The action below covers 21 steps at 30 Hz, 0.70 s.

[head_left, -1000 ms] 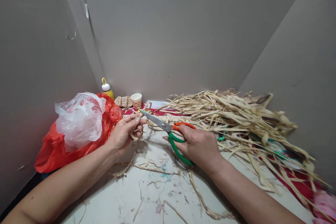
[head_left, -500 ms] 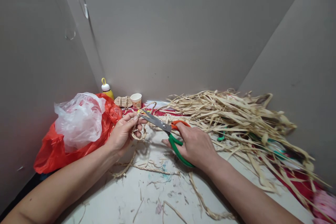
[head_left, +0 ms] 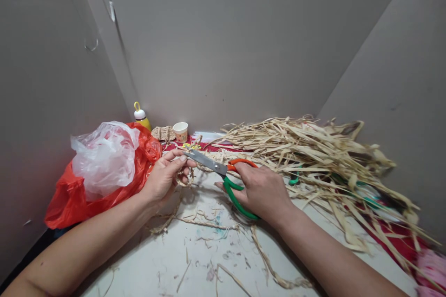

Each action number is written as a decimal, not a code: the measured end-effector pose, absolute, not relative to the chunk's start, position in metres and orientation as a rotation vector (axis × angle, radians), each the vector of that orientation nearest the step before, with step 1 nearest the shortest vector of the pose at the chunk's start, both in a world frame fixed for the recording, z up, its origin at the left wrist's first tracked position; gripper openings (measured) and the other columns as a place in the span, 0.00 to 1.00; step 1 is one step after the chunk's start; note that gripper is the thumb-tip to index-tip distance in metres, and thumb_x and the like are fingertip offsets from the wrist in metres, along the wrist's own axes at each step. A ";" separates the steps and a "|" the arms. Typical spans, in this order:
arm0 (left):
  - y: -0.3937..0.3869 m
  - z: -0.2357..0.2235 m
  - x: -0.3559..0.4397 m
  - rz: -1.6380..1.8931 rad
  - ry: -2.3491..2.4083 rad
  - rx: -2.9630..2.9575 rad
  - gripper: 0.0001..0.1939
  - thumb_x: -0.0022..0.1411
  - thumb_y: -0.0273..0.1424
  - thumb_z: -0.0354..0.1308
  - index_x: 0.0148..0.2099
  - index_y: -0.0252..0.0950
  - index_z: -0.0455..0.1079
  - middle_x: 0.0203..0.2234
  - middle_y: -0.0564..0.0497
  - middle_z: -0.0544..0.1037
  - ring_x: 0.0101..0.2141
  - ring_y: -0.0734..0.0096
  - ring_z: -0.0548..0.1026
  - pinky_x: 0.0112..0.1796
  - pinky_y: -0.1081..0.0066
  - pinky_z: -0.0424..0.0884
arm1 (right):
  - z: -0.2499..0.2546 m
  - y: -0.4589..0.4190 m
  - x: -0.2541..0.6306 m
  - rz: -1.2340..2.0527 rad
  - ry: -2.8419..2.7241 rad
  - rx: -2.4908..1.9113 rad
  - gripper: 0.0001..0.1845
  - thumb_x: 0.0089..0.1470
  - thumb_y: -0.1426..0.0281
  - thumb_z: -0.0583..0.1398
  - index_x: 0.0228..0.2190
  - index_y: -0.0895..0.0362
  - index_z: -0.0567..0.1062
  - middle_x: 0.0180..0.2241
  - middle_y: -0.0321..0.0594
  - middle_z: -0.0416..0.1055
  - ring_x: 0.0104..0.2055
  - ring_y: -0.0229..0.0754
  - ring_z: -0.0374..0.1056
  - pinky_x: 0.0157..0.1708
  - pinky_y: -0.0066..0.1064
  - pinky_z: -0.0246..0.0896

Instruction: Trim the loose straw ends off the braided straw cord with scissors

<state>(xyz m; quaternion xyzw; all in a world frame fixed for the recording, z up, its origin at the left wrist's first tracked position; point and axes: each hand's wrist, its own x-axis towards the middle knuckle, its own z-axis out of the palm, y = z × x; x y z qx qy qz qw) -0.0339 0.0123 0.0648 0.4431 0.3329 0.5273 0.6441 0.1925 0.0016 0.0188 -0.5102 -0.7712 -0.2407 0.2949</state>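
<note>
My left hand point(head_left: 163, 178) pinches a braided straw cord point(head_left: 183, 178) just above the table, fingers closed on it. The cord trails down and toward me across the white tabletop point(head_left: 195, 260). My right hand point(head_left: 263, 190) grips scissors point(head_left: 223, 171) with one orange and one green handle loop. Their grey blades point left and reach my left fingertips at the cord. The blades look nearly closed.
A big heap of dry straw strips point(head_left: 313, 158) covers the right side. At left lies an orange bag point(head_left: 69, 199) with a clear plastic bag point(head_left: 102, 158) on it. A yellow bottle point(head_left: 142, 118), a woven piece point(head_left: 163, 133) and a paper cup point(head_left: 180, 131) stand by the back wall.
The scissors tilted down and drew slightly left toward my left fingertips. The blades went from a small gap to nearly closed at the cord. My left hand barely shifted.
</note>
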 end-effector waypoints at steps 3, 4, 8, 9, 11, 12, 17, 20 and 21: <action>0.012 0.066 -0.033 1.209 0.769 1.015 0.11 0.52 0.30 0.65 0.35 0.34 0.66 0.24 0.52 0.77 0.21 0.81 0.68 0.21 0.81 0.65 | 0.017 0.002 0.192 -0.662 -2.037 -1.363 0.20 0.53 0.52 0.54 0.28 0.56 0.72 0.17 0.36 0.69 0.22 0.40 0.65 0.25 0.30 0.44; 0.012 0.066 -0.033 1.211 0.772 1.013 0.11 0.51 0.30 0.65 0.35 0.34 0.66 0.24 0.52 0.77 0.21 0.81 0.68 0.21 0.81 0.65 | 0.017 0.002 0.192 -0.662 -2.034 -1.369 0.20 0.53 0.52 0.54 0.27 0.56 0.72 0.17 0.36 0.68 0.21 0.39 0.65 0.25 0.29 0.44; 0.013 0.068 -0.033 1.217 0.799 1.009 0.12 0.50 0.31 0.66 0.35 0.34 0.67 0.23 0.53 0.77 0.21 0.80 0.68 0.20 0.81 0.65 | 0.016 0.002 0.191 -0.670 -2.030 -1.379 0.21 0.52 0.51 0.53 0.25 0.55 0.72 0.15 0.35 0.67 0.19 0.38 0.63 0.23 0.29 0.42; 0.013 0.068 -0.033 1.217 0.809 1.010 0.12 0.49 0.31 0.66 0.35 0.34 0.67 0.23 0.53 0.76 0.20 0.81 0.68 0.20 0.81 0.64 | 0.016 0.002 0.191 -0.674 -2.029 -1.371 0.21 0.52 0.51 0.53 0.24 0.55 0.72 0.15 0.35 0.67 0.18 0.38 0.62 0.23 0.29 0.42; 0.013 0.068 -0.033 1.215 0.820 1.016 0.12 0.50 0.31 0.66 0.34 0.34 0.67 0.23 0.53 0.76 0.20 0.81 0.68 0.20 0.81 0.64 | 0.015 0.002 0.191 -0.671 -2.032 -1.359 0.22 0.52 0.51 0.53 0.24 0.56 0.72 0.15 0.36 0.67 0.18 0.38 0.62 0.23 0.29 0.42; 0.013 0.068 -0.033 1.213 0.823 1.021 0.11 0.50 0.31 0.66 0.34 0.34 0.68 0.23 0.53 0.76 0.20 0.81 0.68 0.21 0.81 0.64 | 0.015 0.002 0.191 -0.660 -2.038 -1.358 0.22 0.52 0.51 0.53 0.25 0.56 0.72 0.15 0.36 0.68 0.18 0.38 0.63 0.23 0.29 0.43; 0.014 0.068 -0.034 1.211 0.825 1.013 0.10 0.50 0.30 0.66 0.34 0.33 0.69 0.24 0.52 0.76 0.20 0.82 0.68 0.20 0.81 0.64 | 0.014 0.001 0.192 -0.593 -2.061 -1.393 0.21 0.52 0.51 0.53 0.26 0.55 0.72 0.16 0.36 0.69 0.18 0.37 0.63 0.23 0.29 0.43; 0.014 0.069 -0.034 1.193 0.824 0.981 0.10 0.49 0.31 0.66 0.32 0.32 0.70 0.23 0.52 0.76 0.20 0.81 0.68 0.20 0.81 0.64 | 0.014 0.001 0.191 -0.576 -2.056 -1.388 0.21 0.52 0.51 0.53 0.26 0.55 0.72 0.16 0.36 0.69 0.17 0.37 0.62 0.22 0.29 0.43; 0.015 0.069 -0.035 1.169 0.822 0.970 0.10 0.50 0.32 0.66 0.31 0.31 0.70 0.22 0.52 0.75 0.19 0.81 0.67 0.20 0.81 0.64 | 0.014 0.001 0.191 -0.578 -2.055 -1.382 0.21 0.52 0.51 0.53 0.26 0.56 0.72 0.16 0.36 0.69 0.18 0.37 0.62 0.22 0.29 0.42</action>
